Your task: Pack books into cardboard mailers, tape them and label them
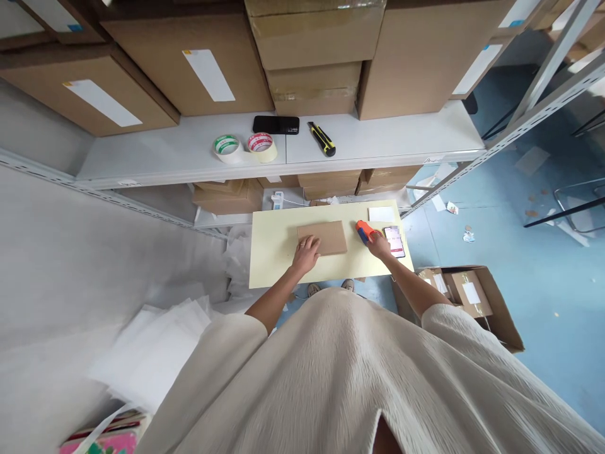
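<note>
A flat brown cardboard box (331, 237) lies on the pale yellow tabletop (270, 252). My left hand (306, 253) rests on its near left corner, fingers spread over the cardboard. To the right of the box, my right hand (379, 244) is closed around an orange and blue tape dispenser (364, 231), held apart from the box at the table's right side. Beside that hand lies a phone (395, 242) with a lit screen. A white stack of labels or paper (380, 214) sits at the far right corner of the tabletop.
On the grey shelf (179, 151) beyond are two tape rolls (227, 149), a black phone (276, 125) and a yellow-black box cutter (322, 139). Large cartons (189, 75) stand behind them. An open carton (501, 309) of packed boxes is at right; white packing sheets (146, 353) lie left.
</note>
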Demonstrator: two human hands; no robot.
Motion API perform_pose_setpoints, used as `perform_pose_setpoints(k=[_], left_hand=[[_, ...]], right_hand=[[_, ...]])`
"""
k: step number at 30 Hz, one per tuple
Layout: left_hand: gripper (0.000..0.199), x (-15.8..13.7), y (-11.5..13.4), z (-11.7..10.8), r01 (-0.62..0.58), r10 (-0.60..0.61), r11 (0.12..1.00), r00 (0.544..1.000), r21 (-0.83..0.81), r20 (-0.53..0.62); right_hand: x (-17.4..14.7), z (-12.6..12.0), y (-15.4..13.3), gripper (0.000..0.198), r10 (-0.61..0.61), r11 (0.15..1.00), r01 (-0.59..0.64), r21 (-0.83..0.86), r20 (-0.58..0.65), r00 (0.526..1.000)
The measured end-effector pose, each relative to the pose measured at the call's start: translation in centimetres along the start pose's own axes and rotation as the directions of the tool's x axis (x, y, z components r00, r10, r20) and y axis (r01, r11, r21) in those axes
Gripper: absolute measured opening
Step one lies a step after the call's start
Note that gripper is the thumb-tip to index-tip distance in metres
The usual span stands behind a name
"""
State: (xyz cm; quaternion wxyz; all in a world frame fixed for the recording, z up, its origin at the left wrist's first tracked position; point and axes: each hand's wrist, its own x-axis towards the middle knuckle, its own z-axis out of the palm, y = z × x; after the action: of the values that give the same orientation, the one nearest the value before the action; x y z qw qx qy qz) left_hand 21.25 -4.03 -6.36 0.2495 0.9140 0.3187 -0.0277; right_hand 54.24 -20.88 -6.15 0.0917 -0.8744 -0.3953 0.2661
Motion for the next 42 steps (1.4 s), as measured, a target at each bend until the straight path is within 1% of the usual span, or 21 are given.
perform_pose_setpoints(k=[2,3,7,9,14,19,22,24,26,28,31,33,36,38,39,41,42], left_hand=[[0.066,0.6,0.0,0.0,0.017,-0.017,1.000,1.000,0.011,0.000],[0.066,0.9,0.1,0.0,0.025,-0.025,1.000,1.000,0.012,-0.002],[0.067,2.1,0.1,0.1,0.053,-0.053,0.999,0.999,0.002,-0.004],[0.069,2.4,0.0,0.2,0.063,-0.063,0.998,0.998,0.002,-0.004],[0.069,2.6,-0.1,0.1,0.074,-0.074,0.997,0.997,0.019,0.011],[0.068,2.4,0.1,-0.7,0.071,-0.073,0.996,0.997,0.054,0.037],[0.069,2.4,0.2,-1.1,0.073,-0.076,0.996,0.996,0.056,0.056],[0.070,2.4,0.3,-1.3,0.086,-0.089,0.995,0.994,0.047,0.063],[0.072,2.5,0.4,-1.3,0.101,-0.102,0.994,0.993,0.029,0.060],[0.073,2.6,0.4,-1.4,0.104,-0.104,0.995,0.993,0.005,0.052],[0.077,2.7,0.5,-1.3,0.098,-0.097,0.995,0.995,-0.023,0.039],[0.078,2.8,0.6,-1.2,0.101,-0.100,0.994,0.994,-0.029,0.032],[0.074,3.0,0.7,-1.3,0.105,-0.104,0.993,0.994,-0.056,0.025],[0.069,3.5,0.9,-1.7,0.129,-0.128,0.983,0.992,-0.128,0.018],[0.066,3.8,1.0,-2.0,0.150,-0.151,0.970,0.989,-0.190,0.013],[0.056,4.6,1.5,-2.9,0.197,-0.214,0.913,0.977,-0.358,-0.009],[0.050,5.1,1.8,-3.4,0.210,-0.248,0.866,0.969,-0.454,-0.024]], right_hand=[[0.3,-0.2,0.6,0.041,0.102,0.995,-0.102,0.009,0.020,0.995],[0.5,-0.2,0.7,0.039,0.128,0.992,-0.128,0.005,0.039,0.991],[0.9,-0.1,0.5,0.028,0.141,0.990,-0.139,-0.023,0.117,0.983],[0.9,0.1,0.3,0.027,0.136,0.991,-0.134,-0.030,0.135,0.981],[0.7,0.8,0.0,0.035,0.090,0.994,-0.079,-0.078,0.141,0.986],[0.8,1.8,0.1,0.042,0.084,0.992,-0.074,-0.103,0.094,0.992],[1.1,2.2,0.5,0.041,0.055,0.996,-0.050,-0.072,0.070,0.996],[1.2,2.0,0.8,0.040,0.025,0.999,-0.024,-0.025,0.052,0.998],[1.3,1.3,0.9,0.040,0.025,0.999,-0.026,0.026,0.023,0.999],[1.3,0.1,0.9,0.043,0.059,0.996,-0.059,0.069,0.004,0.998],[1.3,-2.3,0.9,0.047,0.106,0.982,-0.109,0.153,0.029,0.994],[1.2,-4.0,0.7,0.045,0.090,0.963,-0.101,0.249,0.057,0.994],[0.9,-6.3,-0.2,0.040,0.016,0.919,-0.034,0.392,0.050,0.999],[0.4,-7.4,-1.4,0.040,-0.032,0.888,0.006,0.460,0.050,0.998],[0.0,-7.8,-2.1,0.042,-0.061,0.872,0.022,0.489,0.064,0.996],[-0.8,-8.4,-3.7,0.053,-0.130,0.841,0.054,0.538,0.104,0.986],[-1.3,-8.6,-4.6,0.061,-0.166,0.830,0.070,0.553,0.126,0.978]])
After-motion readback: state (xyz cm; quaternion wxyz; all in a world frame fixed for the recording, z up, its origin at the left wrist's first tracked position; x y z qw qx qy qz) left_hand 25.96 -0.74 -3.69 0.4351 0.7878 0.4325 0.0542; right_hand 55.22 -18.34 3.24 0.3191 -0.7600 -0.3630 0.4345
